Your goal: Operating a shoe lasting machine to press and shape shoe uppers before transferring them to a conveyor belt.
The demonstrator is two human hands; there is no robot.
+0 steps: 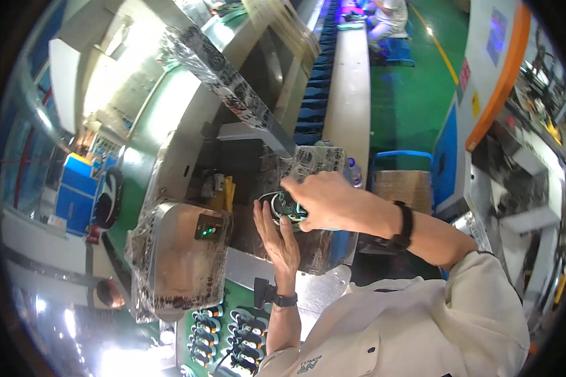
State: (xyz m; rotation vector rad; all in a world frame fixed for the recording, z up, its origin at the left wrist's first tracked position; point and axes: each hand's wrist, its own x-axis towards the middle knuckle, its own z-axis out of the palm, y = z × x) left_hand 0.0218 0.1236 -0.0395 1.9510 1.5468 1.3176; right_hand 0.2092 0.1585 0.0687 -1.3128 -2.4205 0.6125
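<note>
Nearest to the camera is the cream shirt (402,330) of the person; from its sleeves, two bare forearms reach toward one dark shoe (285,206) with white and teal parts, which is located between the hands, in front of the body; the left hand (274,244) has its fingers extended, not closed around anything, and lies along the near left side of the shoe; the right hand (329,201) comes over the shoe from the right with fingers curled, but I cannot tell whether they are clamped on it; at left stands a box-shaped machine (183,264) with green lights; below are rows of shoes (248,330).
</note>
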